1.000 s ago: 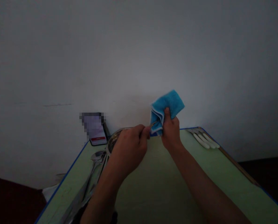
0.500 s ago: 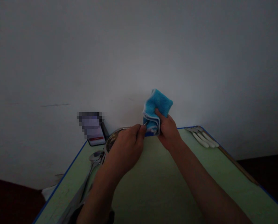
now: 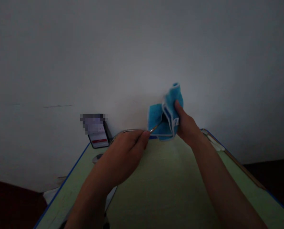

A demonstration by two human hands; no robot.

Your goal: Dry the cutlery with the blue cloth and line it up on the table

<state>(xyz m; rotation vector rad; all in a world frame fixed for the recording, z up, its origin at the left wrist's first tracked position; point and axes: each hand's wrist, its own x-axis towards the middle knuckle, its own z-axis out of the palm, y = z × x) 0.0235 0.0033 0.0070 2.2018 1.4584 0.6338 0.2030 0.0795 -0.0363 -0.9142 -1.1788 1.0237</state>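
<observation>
My left hand (image 3: 129, 151) is closed, pinching a thin shiny metal utensil (image 3: 155, 128) between thumb and fingers. The utensil's far end goes into the folds of a blue cloth (image 3: 156, 114) with pale edging, so its kind is hidden. My right hand (image 3: 187, 125) grips the cloth from the right, thumb pressed on its outside. Both hands are raised over the far part of the green table (image 3: 165, 178). Behind my left hand, the rim of a metal bowl (image 3: 130, 130) shows in part.
A phone (image 3: 98, 132) leans against the wall at the back left. A spoon (image 3: 97, 158) lies partly hidden by my left arm. White-handled cutlery (image 3: 215, 144) lies at the far right, mostly behind my right forearm. The wall (image 3: 142, 57) rises directly behind the table.
My right hand has moved right with the cloth, whose folds now stand apart. More of the metal utensil shows between the hands. My right forearm now covers more of the white-handled forks.
</observation>
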